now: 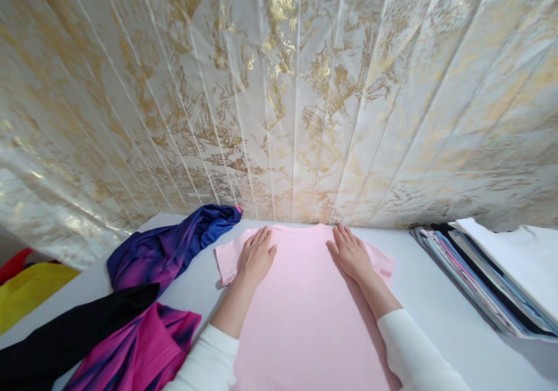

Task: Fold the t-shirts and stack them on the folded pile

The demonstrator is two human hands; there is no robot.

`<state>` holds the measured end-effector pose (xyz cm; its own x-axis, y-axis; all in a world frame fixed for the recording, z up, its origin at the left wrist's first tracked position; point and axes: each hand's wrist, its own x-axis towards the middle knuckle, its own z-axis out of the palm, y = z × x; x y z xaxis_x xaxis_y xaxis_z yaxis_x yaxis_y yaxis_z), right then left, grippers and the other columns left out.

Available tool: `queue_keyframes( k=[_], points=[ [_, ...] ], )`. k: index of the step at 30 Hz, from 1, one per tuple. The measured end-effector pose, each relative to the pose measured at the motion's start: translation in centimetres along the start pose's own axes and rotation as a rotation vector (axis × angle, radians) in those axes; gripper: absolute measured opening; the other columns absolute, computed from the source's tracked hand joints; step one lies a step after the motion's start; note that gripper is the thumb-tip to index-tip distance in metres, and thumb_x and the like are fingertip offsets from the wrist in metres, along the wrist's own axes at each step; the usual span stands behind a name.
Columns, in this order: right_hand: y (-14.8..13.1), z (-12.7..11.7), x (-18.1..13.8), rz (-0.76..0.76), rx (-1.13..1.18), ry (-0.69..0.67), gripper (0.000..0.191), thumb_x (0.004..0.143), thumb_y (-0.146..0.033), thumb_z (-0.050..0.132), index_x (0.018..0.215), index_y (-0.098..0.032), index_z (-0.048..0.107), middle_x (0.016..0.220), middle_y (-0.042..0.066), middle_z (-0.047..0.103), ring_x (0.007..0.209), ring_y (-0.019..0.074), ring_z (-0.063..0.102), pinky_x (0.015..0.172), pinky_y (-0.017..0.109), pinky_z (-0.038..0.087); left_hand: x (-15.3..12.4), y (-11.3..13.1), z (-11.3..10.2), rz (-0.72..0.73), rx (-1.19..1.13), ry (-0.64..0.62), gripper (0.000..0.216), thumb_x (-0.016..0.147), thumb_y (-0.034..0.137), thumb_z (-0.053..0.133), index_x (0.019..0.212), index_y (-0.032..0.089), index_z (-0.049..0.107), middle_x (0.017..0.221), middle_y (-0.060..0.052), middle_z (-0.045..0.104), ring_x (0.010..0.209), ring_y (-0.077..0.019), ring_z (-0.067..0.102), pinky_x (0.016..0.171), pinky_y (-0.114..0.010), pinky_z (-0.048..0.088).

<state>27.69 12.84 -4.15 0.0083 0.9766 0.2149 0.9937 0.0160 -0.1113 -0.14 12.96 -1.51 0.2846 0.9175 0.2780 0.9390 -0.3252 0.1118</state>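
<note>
So the plain pale-pink short-sleeved T-shirt (305, 304) is lying in the middle of the table, neckline at the far edge, body running toward the wearer. Spreading it out looks pretty much done: both sleeves are out to the sides and I can't spot a fold in it, so I'd say any folding is left to do. The left hand (257, 254) and right hand (349, 254) lie palm-down near the shoulders, fingers flat, pinching nothing.

Over on the right there's a neat stack of folded garments in mixed colours (488, 283), a white one on top, so those look finished. On the left, a crumpled blue-and-purple garment (165, 246), a long black garment (78, 333) and a bunched magenta garment with dark streaks (143, 350) aren't folded.

Surface is a smooth white tabletop (422, 280). Behind it hangs a shiny white-and-gold patterned sheet (296, 100), with bright yellow cloth (35, 289) off the far left.
</note>
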Motion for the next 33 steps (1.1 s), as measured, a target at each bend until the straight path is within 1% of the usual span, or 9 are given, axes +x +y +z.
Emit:
queue_keyframes(
  k=[3, 6, 9, 11, 15, 17, 19, 25, 33],
  points=[
    [0.0, -0.1, 0.1, -0.007, 0.013, 0.039, 0.057, 0.098, -0.042, 0.029, 0.141, -0.008, 0.041, 0.151, 0.018, 0.036, 0.142, 0.0293, 0.028, 0.110, 0.047, 0.028, 0.1, -0.4, -0.2, 0.004, 0.007, 0.001, 0.042, 0.096, 0.019, 0.038, 0.136, 0.014, 0.046, 0.146, -0.010, 0.045, 0.136, -0.0195, 0.040, 0.110, -0.037, 0.034],
    [-0.1, -0.7, 0.2, -0.038, 0.032, 0.078, 0.052, 0.098, -0.038, 0.031, 0.137, -0.008, 0.045, 0.149, 0.020, 0.039, 0.140, 0.0297, 0.031, 0.109, 0.048, 0.031, -0.3, 0.3, -1.1, 0.028, 0.022, 0.006, 0.042, 0.094, 0.016, 0.037, 0.135, 0.013, 0.047, 0.146, -0.012, 0.044, 0.136, -0.0209, 0.040, 0.110, -0.039, 0.034],
    [-1.0, -1.8, -1.2, -0.112, 0.050, 0.094, 0.048, 0.097, -0.034, 0.037, 0.136, -0.008, 0.047, 0.147, 0.020, 0.042, 0.140, 0.0290, 0.033, 0.110, 0.047, 0.032, -2.6, 1.9, -2.5, 0.109, 0.021, -0.006, 0.044, 0.094, 0.018, 0.038, 0.137, 0.012, 0.046, 0.149, -0.011, 0.041, 0.138, -0.0197, 0.036, 0.112, -0.037, 0.032],
    [-2.3, -2.5, -3.7, -0.163, 0.058, 0.090, 0.050, 0.096, -0.035, 0.039, 0.138, -0.010, 0.046, 0.147, 0.018, 0.043, 0.139, 0.0280, 0.035, 0.110, 0.045, 0.033, -5.5, 2.6, -3.3, 0.163, 0.022, -0.009, 0.046, 0.095, 0.022, 0.039, 0.140, 0.012, 0.042, 0.150, -0.011, 0.038, 0.139, -0.0204, 0.034, 0.112, -0.038, 0.033],
    [-4.7, -2.9, -11.4, -0.295, 0.069, 0.064, 0.056, 0.096, -0.047, 0.039, 0.142, -0.015, 0.044, 0.152, 0.012, 0.036, 0.141, 0.0274, 0.032, 0.109, 0.044, 0.035, -12.7, 2.4, -3.8, 0.209, 0.067, 0.052, 0.053, 0.097, 0.036, 0.040, 0.145, 0.013, 0.035, 0.152, -0.013, 0.034, 0.138, -0.0248, 0.036, 0.109, -0.044, 0.038],
    [-4.8, -2.9, -14.8, -0.350, 0.064, 0.053, 0.060, 0.095, -0.053, 0.038, 0.146, -0.020, 0.039, 0.154, 0.008, 0.031, 0.142, 0.0283, 0.029, 0.109, 0.047, 0.035, -15.6, 1.7, -3.7, 0.215, 0.089, 0.076, 0.055, 0.097, 0.040, 0.040, 0.146, 0.014, 0.034, 0.151, -0.012, 0.036, 0.137, -0.0243, 0.038, 0.107, -0.042, 0.040],
    [-3.8, -2.9, -16.9, -0.336, 0.043, 0.063, 0.063, 0.094, -0.055, 0.038, 0.148, -0.022, 0.036, 0.154, 0.007, 0.031, 0.141, 0.0289, 0.030, 0.110, 0.049, 0.035, -17.4, 0.9, -3.9, 0.220, 0.101, 0.083, 0.055, 0.097, 0.040, 0.041, 0.146, 0.016, 0.034, 0.151, -0.011, 0.037, 0.137, -0.0232, 0.039, 0.107, -0.039, 0.040],
    [0.0, -3.0, -17.3, -0.277, -0.025, 0.132, 0.063, 0.093, -0.057, 0.040, 0.145, -0.023, 0.040, 0.151, 0.007, 0.038, 0.139, 0.0288, 0.034, 0.108, 0.049, 0.037, -18.4, -0.4, -4.9, 0.170, 0.134, 0.065, 0.050, 0.097, 0.038, 0.041, 0.144, 0.020, 0.039, 0.150, -0.007, 0.040, 0.135, -0.0233, 0.042, 0.105, -0.041, 0.042],
    [0.1, -2.3, -17.2, -0.256, -0.034, 0.105, 0.064, 0.093, -0.059, 0.038, 0.144, -0.020, 0.044, 0.151, 0.008, 0.037, 0.139, 0.0287, 0.035, 0.109, 0.049, 0.037, -19.1, -2.3, -4.0, 0.065, 0.195, 0.119, 0.051, 0.096, 0.038, 0.041, 0.142, 0.014, 0.043, 0.148, -0.012, 0.041, 0.133, -0.0275, 0.044, 0.101, -0.044, 0.045]
  ],
)
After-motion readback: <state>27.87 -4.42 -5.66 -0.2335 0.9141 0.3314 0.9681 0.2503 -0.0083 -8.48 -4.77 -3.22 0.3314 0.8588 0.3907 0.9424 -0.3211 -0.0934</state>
